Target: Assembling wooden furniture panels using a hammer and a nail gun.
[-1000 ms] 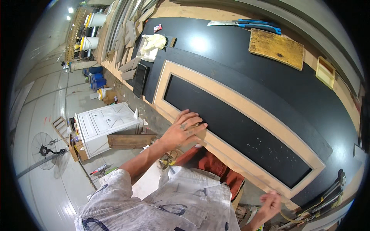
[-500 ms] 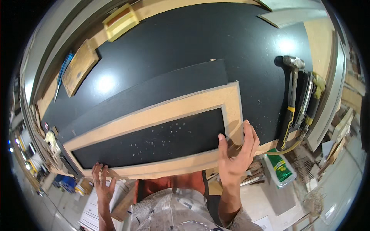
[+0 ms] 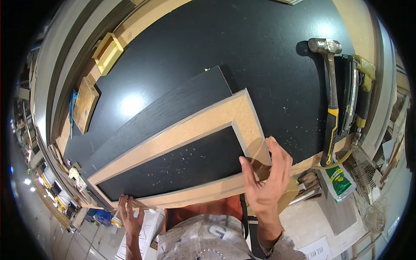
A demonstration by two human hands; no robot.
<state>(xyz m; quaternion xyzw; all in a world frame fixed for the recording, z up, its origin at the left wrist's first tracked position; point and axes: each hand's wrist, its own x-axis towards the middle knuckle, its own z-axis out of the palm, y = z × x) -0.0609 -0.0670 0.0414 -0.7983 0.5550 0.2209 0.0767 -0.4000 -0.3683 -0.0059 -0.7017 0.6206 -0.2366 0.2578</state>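
Note:
A long light-wood frame (image 3: 190,130) with a black inner panel lies on the black workbench (image 3: 260,52), over a dark board (image 3: 173,108). My right hand (image 3: 264,177) rests with spread fingers on the frame's near right corner. At the frame's near left end, my left hand (image 3: 130,214) grips the edge with fingers curled over it.
A hammer (image 3: 331,95) with a yellow-and-black handle and a nail gun (image 3: 357,95) lie at the bench's right side. A yellow block (image 3: 107,53) and a small wooden board (image 3: 84,104) sit at the far left. A green bag (image 3: 339,182) is below the bench edge.
The view has swung from the frame's left end to its right end. My right hand now lies on the right corner; my left hand has shifted to the left end's edge.

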